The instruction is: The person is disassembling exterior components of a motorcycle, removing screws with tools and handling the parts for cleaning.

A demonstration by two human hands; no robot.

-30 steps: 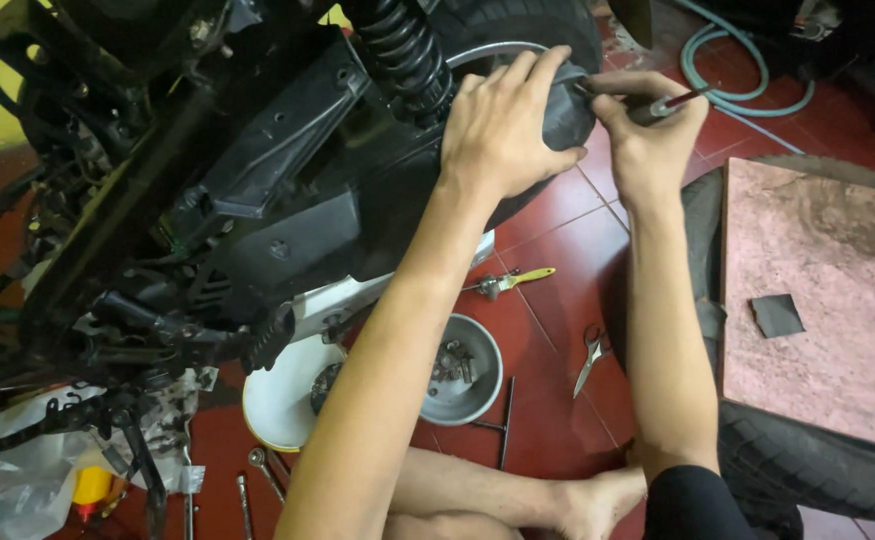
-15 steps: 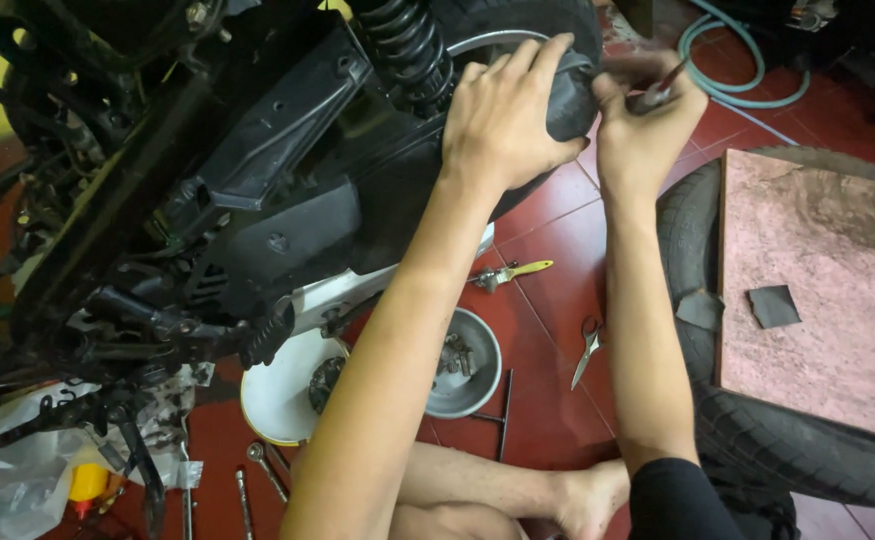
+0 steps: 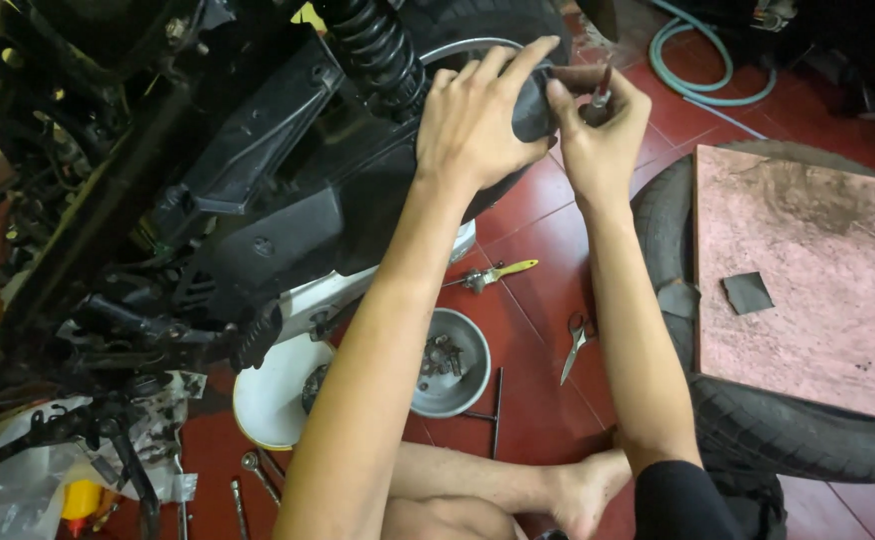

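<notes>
Red floor tiles (image 3: 548, 235) carry a stripped black scooter (image 3: 258, 200), a spare tyre (image 3: 808, 440) under a pink slab, and a metal bowl (image 3: 453, 362) of bolts. Work looks midway: fasteners out, the rear wheel's black rubber (image 3: 533, 105) still being handled. The left hand (image 3: 478, 125) curls around it; the right hand (image 3: 603, 135) pinches a thin tool (image 3: 603, 88) just beside.

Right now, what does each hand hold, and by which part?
Left hand grips the black tyre at its edge. Right hand pinches a small tool near its tip.
</notes>
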